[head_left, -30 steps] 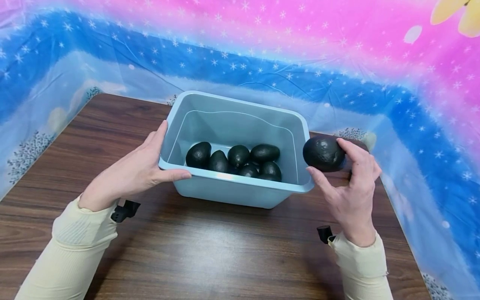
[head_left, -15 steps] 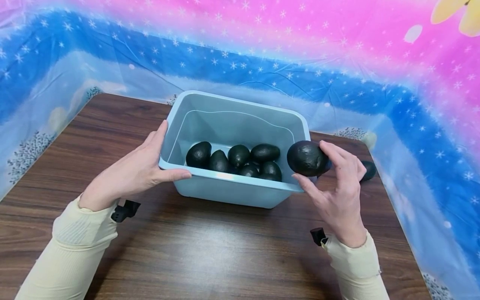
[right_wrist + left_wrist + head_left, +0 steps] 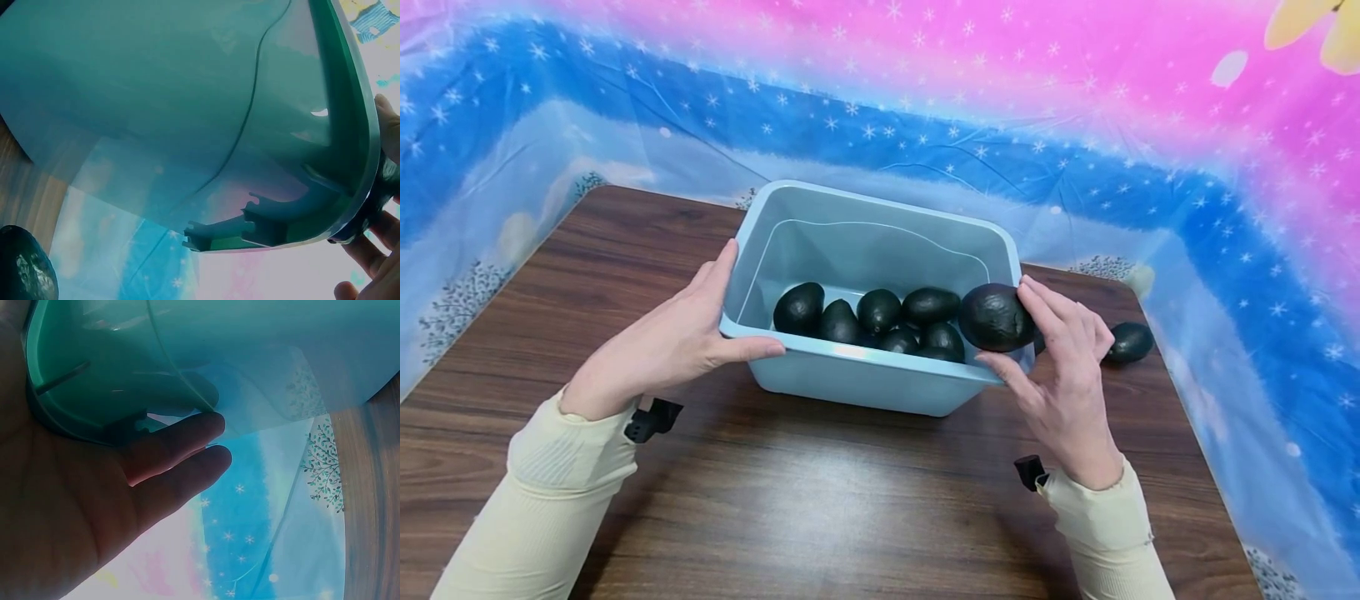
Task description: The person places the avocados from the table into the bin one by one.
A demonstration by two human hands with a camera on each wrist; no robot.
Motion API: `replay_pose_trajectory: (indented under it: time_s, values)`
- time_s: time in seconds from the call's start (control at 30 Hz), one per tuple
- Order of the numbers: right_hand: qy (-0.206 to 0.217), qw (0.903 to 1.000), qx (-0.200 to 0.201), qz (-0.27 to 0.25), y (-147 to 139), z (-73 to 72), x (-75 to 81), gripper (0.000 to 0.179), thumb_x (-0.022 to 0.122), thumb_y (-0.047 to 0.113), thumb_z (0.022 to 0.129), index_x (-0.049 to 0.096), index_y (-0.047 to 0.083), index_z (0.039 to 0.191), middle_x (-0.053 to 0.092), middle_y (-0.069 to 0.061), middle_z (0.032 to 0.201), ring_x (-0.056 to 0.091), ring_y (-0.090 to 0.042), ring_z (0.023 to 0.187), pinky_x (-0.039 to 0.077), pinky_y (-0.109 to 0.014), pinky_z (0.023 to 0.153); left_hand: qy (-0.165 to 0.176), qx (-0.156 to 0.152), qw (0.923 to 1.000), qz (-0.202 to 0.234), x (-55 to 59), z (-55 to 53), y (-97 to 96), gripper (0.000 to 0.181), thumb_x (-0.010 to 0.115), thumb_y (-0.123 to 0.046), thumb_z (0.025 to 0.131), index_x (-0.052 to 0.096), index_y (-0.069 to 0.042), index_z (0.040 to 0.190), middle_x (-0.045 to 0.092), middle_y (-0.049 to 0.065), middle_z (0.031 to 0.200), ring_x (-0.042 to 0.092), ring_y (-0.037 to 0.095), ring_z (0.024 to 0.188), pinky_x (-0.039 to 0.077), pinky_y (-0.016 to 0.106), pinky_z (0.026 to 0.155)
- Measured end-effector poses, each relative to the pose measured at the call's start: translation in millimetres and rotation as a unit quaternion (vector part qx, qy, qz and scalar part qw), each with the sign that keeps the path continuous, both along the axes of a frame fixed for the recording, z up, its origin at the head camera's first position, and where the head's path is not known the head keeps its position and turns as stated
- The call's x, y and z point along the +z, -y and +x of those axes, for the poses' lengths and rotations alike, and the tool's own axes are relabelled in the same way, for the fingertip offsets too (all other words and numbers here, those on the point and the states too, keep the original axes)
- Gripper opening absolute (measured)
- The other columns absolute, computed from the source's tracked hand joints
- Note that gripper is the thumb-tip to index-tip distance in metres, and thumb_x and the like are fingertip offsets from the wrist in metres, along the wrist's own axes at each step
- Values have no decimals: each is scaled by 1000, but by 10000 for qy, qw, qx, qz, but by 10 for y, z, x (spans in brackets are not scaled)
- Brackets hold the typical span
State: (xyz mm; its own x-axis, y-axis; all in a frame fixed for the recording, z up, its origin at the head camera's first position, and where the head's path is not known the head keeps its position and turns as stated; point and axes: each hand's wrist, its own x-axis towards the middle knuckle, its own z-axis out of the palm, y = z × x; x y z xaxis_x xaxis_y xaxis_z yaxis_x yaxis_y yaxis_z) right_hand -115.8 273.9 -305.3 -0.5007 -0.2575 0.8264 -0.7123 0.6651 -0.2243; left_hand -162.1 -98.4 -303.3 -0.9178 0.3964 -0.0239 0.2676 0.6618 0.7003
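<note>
A light blue-grey plastic bin (image 3: 865, 379) stands on the table, with several dark avocados (image 3: 880, 312) lying in it. In the head view my left hand (image 3: 681, 333) holds the bin's near left corner, thumb along the front rim and fingers against the left side. The left wrist view shows two fingers (image 3: 181, 456) of it under the rim. My right hand (image 3: 1063, 375) grips another avocado (image 3: 996, 317) between thumb and fingers, over the bin's right rim. In the right wrist view this hand is partly cut off at the right edge, beside the bin's corner (image 3: 350, 206).
A loose avocado (image 3: 1129, 342) lies on the table right of the bin, and part of another dark shape shows behind my right hand. The brown wooden table (image 3: 820, 508) ends at a patterned cloth (image 3: 925, 142) at its back and sides.
My right hand has carried its avocado leftward, from beside the bin to over its right rim. The loose avocado on the right has come into fuller view. My left hand has stayed put.
</note>
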Motion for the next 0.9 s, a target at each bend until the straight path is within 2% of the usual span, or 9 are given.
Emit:
replay_pose_trajectory:
  time_s: [0.27, 0.5, 0.7, 0.9]
  values:
    - [42, 9999, 54, 133, 14, -50, -56, 68, 67, 44, 82, 52, 2, 133, 51, -14, 134, 41, -35, 122, 18, -51, 94, 17, 21, 10000, 42, -5, -25, 13, 114, 65, -64, 75, -17, -34, 147, 10, 13, 152, 35, 29, 127, 36, 56, 94]
    - [178, 9996, -74, 204, 24, -69, -69, 67, 62, 45, 87, 48, 2, 136, 46, -15, 139, 35, -35, 129, 16, -53, 99, 14, 8, 10000, 89, -13, -48, 29, 114, 66, -64, 74, -17, -35, 147, 12, 13, 151, 36, 29, 126, 36, 56, 94]
    - [-26, 9999, -139, -36, 24, -73, -37, 64, 63, 41, 89, 49, -5, 131, 47, -20, 134, 40, -36, 122, 19, -49, 95, 44, -19, 10000, 5, -12, -70, 44, 115, 65, -64, 75, -19, -33, 147, 3, 11, 155, 27, 31, 133, 33, 58, 97]
    - [-173, 9992, -255, -245, 5, -66, 1, 55, 63, 37, 90, 55, -5, 124, 51, -20, 130, 42, -38, 116, 20, -44, 90, -13, 12, 9998, -203, -19, -90, 45, 118, 63, -69, 73, -19, -29, 147, 4, 14, 154, 35, 32, 128, 36, 56, 94]
